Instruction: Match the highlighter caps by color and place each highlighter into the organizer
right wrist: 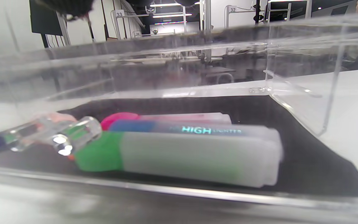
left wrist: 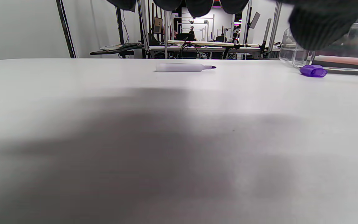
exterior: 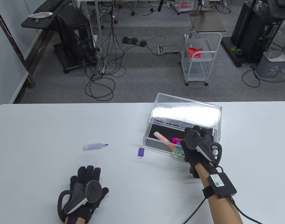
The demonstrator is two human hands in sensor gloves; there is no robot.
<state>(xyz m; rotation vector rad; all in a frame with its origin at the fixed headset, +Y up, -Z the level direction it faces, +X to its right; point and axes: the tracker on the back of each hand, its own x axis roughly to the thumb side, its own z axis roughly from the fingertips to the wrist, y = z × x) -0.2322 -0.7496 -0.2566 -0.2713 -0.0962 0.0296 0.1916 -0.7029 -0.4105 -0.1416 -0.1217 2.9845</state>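
Observation:
An uncapped purple highlighter (exterior: pixel 95 146) (left wrist: pixel 183 67) lies on the white table, tip pointing right. Its purple cap (exterior: pixel 141 152) (left wrist: pixel 313 71) lies just left of the clear organizer (exterior: pixel 216 112) (right wrist: pixel 303 93), whose lid stands open. On the organizer's black floor lie an orange highlighter (exterior: pixel 163 140) (left wrist: pixel 343 60), a pink one (exterior: pixel 175 140) (right wrist: pixel 179 117), a blue one (right wrist: pixel 166 129) and a green one (right wrist: pixel 182 158), all capped. My right hand (exterior: pixel 198 131) hovers over the organizer's front right, fingers extended and holding nothing. My left hand (exterior: pixel 88 171) rests flat on the table, well below the purple highlighter.
The table's far edge (exterior: pixel 86 103) runs behind the organizer. Beyond it are floor cables, a white cart (exterior: pixel 201 58) and desks. Bare tabletop lies between my left hand and the purple highlighter.

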